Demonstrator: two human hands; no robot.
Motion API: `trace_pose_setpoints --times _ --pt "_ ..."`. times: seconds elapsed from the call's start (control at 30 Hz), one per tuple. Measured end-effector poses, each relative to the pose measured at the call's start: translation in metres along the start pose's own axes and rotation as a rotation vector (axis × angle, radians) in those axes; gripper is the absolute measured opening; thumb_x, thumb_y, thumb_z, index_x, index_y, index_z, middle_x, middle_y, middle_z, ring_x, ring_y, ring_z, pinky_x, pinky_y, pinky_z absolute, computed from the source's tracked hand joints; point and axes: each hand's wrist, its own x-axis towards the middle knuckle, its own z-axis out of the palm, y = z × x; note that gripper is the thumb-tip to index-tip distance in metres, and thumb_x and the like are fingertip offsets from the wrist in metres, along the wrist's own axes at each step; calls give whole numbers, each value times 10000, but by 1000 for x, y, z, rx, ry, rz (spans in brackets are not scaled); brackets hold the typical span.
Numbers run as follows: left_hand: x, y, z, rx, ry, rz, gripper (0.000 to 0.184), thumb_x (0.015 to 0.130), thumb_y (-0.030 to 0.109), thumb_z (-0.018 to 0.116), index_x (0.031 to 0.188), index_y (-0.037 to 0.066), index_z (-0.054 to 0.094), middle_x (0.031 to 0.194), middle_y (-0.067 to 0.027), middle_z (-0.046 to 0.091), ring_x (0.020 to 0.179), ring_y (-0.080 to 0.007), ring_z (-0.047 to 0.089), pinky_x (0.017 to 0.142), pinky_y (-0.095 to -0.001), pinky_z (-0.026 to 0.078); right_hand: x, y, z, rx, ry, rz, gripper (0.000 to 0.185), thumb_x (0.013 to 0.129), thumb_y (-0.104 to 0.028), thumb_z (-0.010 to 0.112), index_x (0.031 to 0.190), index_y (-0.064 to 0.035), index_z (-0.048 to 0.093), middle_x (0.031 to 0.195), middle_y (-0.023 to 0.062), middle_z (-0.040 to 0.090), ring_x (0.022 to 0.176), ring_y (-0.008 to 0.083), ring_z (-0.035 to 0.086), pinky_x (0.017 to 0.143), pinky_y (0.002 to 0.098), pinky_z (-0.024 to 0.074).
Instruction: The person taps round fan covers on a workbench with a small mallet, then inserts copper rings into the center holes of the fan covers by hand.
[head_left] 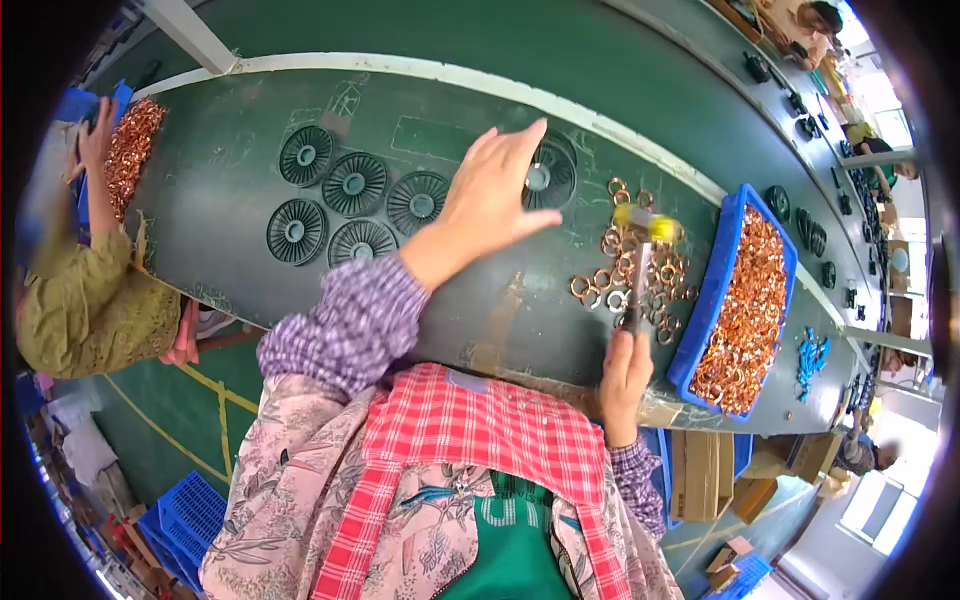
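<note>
My left hand (487,195) is open over the green tabletop, its thumb spread away from the fingers. Its fingertips reach the edge of a black ribbed plastic wheel (560,172) with a grey hub; I cannot tell whether they touch it. More such wheels lie flat to the left, among them a ribbed wheel (354,181) and another ribbed wheel (296,231). My right hand (626,378) is closed round the handle of a mallet (640,285). The yellow mallet head (650,222), blurred, is above loose copper rings (602,279).
Right of the rings stands a blue tray (694,340) heaped with copper rings, with blue pieces (812,360) beyond. At far left, a co-worker's arm (98,180) is beside another copper pile (135,140). A pale rail (440,70) edges the table's back.
</note>
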Motion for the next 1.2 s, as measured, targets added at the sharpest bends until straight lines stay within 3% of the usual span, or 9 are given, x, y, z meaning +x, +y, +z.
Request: trace_pose_setpoints --times 0.17,0.3,0.43,0.5,0.7,0.87,1.07,1.17,1.2 --pt "32 -43 25 80 -173 -58 1007 689 434 846 1473 19 367 1404 -212 517 1322 -369 479 1164 -526 285 4 11 10 124 14 50 283 1063 -277 497 960 -34 599 657 -66 455 548 18 379 465 206 272" --pt "2 -32 -44 242 -106 30 1002 663 537 832 1452 68 430 1442 -210 486 1391 -376 403 1174 -530 262 6 11 11 319 17 209 265 1065 -273 494 961 -50 592 667 -73 435 555 6 365 466 175 254" --pt "-49 -38 -105 407 -234 -106 1001 626 476 871 1441 79 448 1431 -183 505 1387 -369 412 1187 -521 246 8 11 12 293 4 180 250 1064 -254 499 965 -43 589 670 -71 441 558 5 370 462 173 252" --pt "-66 -45 -107 409 -358 -145 968 619 414 889 1418 70 464 1415 -163 523 1385 -350 421 1191 -525 242 8 7 13 204 -18 122 247 1062 -245 504 957 -39 591 665 -71 445 552 5 367 462 180 259" --pt "-66 -27 -80 221 -339 -37 844 670 347 843 1369 35 488 1368 -170 546 1302 -314 502 1190 -517 254 -5 6 14 260 -13 95 252 1060 -235 498 957 -30 604 653 -64 469 553 9 394 473 189 293" --pt "-77 -16 -41 99 -367 -4 810 707 374 819 1370 45 491 1433 -164 493 1342 -329 464 1184 -523 263 -19 -11 7 -132 -210 -149 213 1020 -199 526 985 -6 609 614 81 499 528 155 470 498 328 372" --pt "-81 -15 -31 36 -300 -25 894 672 455 849 1392 74 481 1436 -146 500 1351 -328 455 1188 -529 248 -4 -49 -10 82 -159 -150 278 1045 -253 497 1001 1 600 667 -61 475 560 30 382 495 215 297" --pt "-83 -14 -26 -7 -264 -75 960 651 449 864 1428 84 437 1417 -137 520 1340 -326 467 1190 -532 241 0 -49 -2 181 -131 -240 262 1027 -247 538 1029 9 590 658 31 557 512 144 490 484 294 367" --pt "-83 -15 -25 -27 -235 -103 987 646 433 870 1447 88 410 1407 -130 529 1333 -325 473 1191 -532 237 4 -41 9 -102 -229 -307 257 1013 -241 560 1041 13 586 689 104 589 542 245 543 499 354 398"
